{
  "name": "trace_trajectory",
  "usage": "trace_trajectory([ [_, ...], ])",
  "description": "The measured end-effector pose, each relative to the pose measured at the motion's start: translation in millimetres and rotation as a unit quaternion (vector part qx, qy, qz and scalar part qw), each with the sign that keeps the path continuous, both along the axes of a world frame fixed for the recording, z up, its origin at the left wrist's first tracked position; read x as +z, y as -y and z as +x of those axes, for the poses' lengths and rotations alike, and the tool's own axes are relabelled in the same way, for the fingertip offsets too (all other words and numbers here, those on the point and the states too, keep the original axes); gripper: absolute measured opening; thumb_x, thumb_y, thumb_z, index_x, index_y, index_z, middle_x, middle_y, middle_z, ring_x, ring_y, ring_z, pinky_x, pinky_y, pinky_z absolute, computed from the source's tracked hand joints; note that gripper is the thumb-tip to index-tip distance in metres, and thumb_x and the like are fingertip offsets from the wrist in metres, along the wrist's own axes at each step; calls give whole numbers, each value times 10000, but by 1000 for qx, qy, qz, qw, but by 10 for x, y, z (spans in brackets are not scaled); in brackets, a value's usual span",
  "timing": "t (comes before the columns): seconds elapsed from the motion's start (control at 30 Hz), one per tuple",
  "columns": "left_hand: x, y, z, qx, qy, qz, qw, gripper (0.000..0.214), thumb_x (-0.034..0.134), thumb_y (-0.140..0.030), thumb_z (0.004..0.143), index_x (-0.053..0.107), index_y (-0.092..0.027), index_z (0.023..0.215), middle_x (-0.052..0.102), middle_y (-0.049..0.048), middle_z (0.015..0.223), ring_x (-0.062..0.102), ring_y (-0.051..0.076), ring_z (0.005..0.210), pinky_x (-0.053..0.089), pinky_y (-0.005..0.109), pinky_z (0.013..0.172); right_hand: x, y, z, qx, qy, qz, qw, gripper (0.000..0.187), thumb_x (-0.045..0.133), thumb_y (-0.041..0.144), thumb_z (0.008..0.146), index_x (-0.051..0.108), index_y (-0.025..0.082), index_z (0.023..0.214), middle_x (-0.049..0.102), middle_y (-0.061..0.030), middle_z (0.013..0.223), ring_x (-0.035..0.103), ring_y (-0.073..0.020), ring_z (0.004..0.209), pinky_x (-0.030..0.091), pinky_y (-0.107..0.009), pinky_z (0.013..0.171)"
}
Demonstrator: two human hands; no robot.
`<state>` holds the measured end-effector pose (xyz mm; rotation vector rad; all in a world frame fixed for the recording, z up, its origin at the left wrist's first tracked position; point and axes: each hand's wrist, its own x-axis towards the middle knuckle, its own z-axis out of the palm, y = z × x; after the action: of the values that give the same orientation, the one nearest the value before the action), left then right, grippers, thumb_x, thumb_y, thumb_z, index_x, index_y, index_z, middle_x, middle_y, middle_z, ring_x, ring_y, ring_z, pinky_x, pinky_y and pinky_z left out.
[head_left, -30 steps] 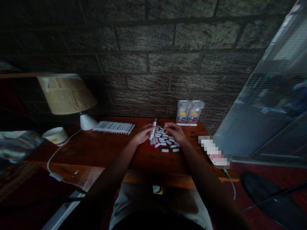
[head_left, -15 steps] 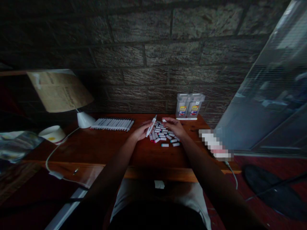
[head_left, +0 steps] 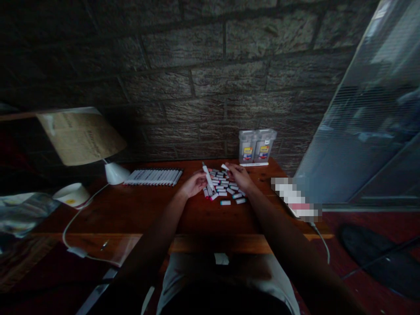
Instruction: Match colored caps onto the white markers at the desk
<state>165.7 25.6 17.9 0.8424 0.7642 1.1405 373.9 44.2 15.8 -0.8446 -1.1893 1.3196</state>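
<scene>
Dark grey blocks form the wall (head_left: 206, 83) beyond both our hands. Below them we note the wooden table (head_left: 131, 214). Well left of our left hand (head_left: 196, 184) stands the lamp (head_left: 82, 138); beyond our right hand (head_left: 242, 176), the clear case (head_left: 256, 143). Left of our left hand lies the marker row (head_left: 153, 177). Loose short white pieces (head_left: 225, 202), some colour-ended, lie between and nearer us than both hands. Our left fingers grip the white marker (head_left: 208, 176), tilted, narrow tip away from us; our right fingers pinch the small white cap (head_left: 225, 167), apart from the marker.
</scene>
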Motion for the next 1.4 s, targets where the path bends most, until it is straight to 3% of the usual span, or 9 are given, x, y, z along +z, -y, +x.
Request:
trace_trajectory([
  [0.13,27,-2,2,10,29,15,999,236,592,-28,773,734,-118,939,753,72,802,664,106,637,515,181,601,6,5,3,2,-34,-24,999,495,822,618,591,659,208,815,538,64,593,403,-50,475,289,-165,411],
  [0.27,87,61,-6,18,61,33,997,289,590,-27,823,706,-126,1069,766,83,926,697,109,686,543,182,632,22,29,22,-9,-37,-36,999,488,852,543,566,685,210,882,613,50,709,430,-43,510,376,-168,458],
  [0.47,112,88,-39,55,103,35,993,419,569,-59,890,627,-189,1283,752,72,1060,717,88,779,564,154,734,63,55,61,-32,-67,-45,996,404,836,415,560,689,218,880,508,87,575,383,-61,502,407,-189,474],
  [0.57,107,73,-46,61,95,26,993,335,573,-94,909,664,-166,1223,757,67,991,685,55,676,540,111,644,31,39,68,-38,-33,-48,998,352,797,416,598,695,205,860,534,70,579,401,-74,505,434,-214,500],
  [0.67,103,62,-37,65,75,13,995,203,596,-150,916,713,-132,1081,747,58,856,634,45,583,488,100,529,-44,-2,68,-53,59,22,997,283,738,423,677,708,201,850,643,23,696,518,-108,578,473,-249,577],
  [0.8,97,43,-34,92,71,-1,993,135,667,-222,883,722,-129,964,714,35,759,600,55,551,458,132,486,-125,-56,94,-82,255,158,950,146,669,299,749,723,210,852,718,1,802,620,-147,709,487,-277,716],
  [0.9,93,15,-46,106,89,-12,990,142,694,-267,859,704,-127,879,663,12,669,565,61,521,434,159,465,-138,-76,131,-84,356,196,910,132,632,213,764,725,215,858,735,0,832,635,-153,728,476,-273,726],
  [1.23,-19,-66,0,170,-24,84,982,417,876,-435,591,668,-125,775,555,-48,560,479,51,457,307,173,422,-145,-83,179,-116,483,141,856,125,633,215,798,752,237,825,753,-38,799,677,-194,725,469,-276,673],
  [1.4,-76,-43,13,197,-123,115,966,456,837,-530,612,668,-150,797,572,-46,567,486,69,462,297,180,421,-156,-93,210,-132,495,132,849,92,675,238,785,762,249,756,761,-53,775,681,-207,709,467,-284,662],
])
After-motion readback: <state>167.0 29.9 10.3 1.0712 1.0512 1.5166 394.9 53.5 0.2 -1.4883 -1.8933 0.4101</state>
